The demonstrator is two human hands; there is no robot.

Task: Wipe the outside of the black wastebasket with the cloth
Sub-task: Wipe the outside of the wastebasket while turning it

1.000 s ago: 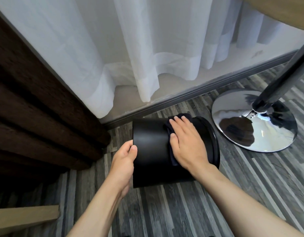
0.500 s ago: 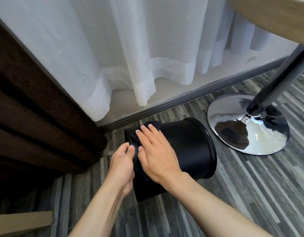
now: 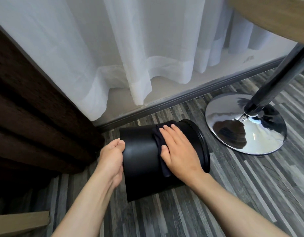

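Note:
The black wastebasket (image 3: 141, 154) lies on its side on the striped grey floor, its open rim pointing right. My left hand (image 3: 112, 156) grips the bottom edge of the basket at its left end. My right hand (image 3: 180, 151) lies flat on the upper side wall near the rim, pressing a dark cloth (image 3: 160, 144) against it. The cloth wraps over the curve and shows along the left of my palm and past my fingertips.
A chrome table base (image 3: 260, 137) with a dark pole (image 3: 274, 77) stands right of the basket's rim. White sheer curtains (image 3: 130, 48) hang behind, above a grey baseboard (image 3: 190, 94). A dark brown drape (image 3: 36, 120) fills the left side. A wooden board (image 3: 19, 221) lies bottom left.
My right hand slid the cloth from the basket's left end, beside my left hand, rightward to near the rim. My left hand kept its hold on the bottom edge.

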